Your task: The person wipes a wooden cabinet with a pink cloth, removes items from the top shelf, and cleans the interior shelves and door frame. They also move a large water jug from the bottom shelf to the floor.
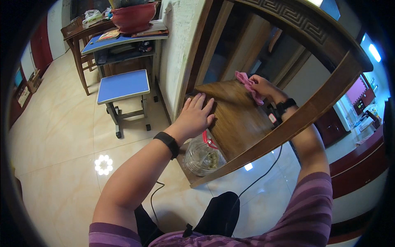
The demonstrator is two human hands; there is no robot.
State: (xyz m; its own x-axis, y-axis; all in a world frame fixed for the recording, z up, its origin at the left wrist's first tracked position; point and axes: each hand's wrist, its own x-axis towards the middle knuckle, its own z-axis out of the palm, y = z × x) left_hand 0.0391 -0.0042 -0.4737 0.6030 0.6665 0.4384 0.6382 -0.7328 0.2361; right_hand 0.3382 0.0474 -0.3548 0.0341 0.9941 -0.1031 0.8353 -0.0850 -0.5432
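My left hand (195,119) lies flat near the left edge of a brown wooden shelf board (239,120), its fingers spread and nothing in it. At the board's far right corner, my right hand (267,89) grips a crumpled pink cloth (246,82), part of which hangs down along the board's edge. My right arm passes behind a slanting wooden post (308,106) of the same piece of furniture. Below the board stands a clear plastic jar (197,156) with a red handle; something greenish shows inside it.
A carved wooden top rail (304,26) spans the upper right. To the left stand a blue-topped stool (125,85) and a blue desk (92,43) bearing a red pot (132,17). A thin black cable (262,176) hangs near my knee. A white wall (177,46) borders the furniture.
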